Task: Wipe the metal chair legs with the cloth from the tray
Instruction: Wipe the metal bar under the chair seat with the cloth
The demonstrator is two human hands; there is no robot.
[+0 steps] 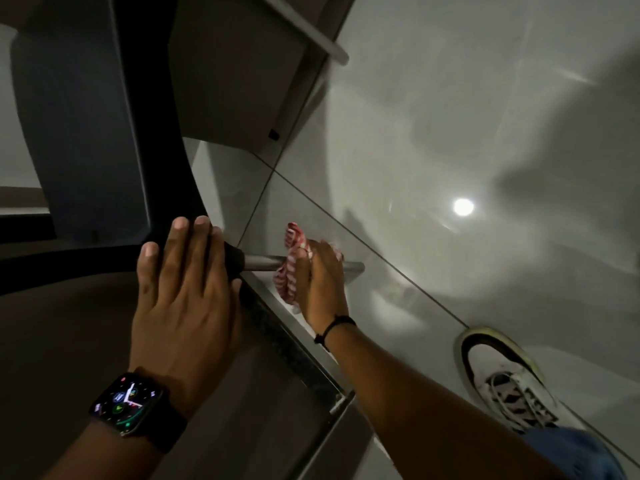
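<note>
A metal chair leg runs from the dark chair frame down to the glossy floor. My right hand is wrapped around this leg with a red-and-white striped cloth bunched between palm and metal. My left hand, with a smartwatch on the wrist, lies flat with fingers spread on the chair's dark seat edge, just above where the leg joins. The leg's lower tip shows past my right hand. The tray is out of view.
A glossy grey tiled floor fills the right side, with a bright lamp reflection. My white laced shoe stands at the lower right. A pale furniture leg and a brown panel stand behind the chair.
</note>
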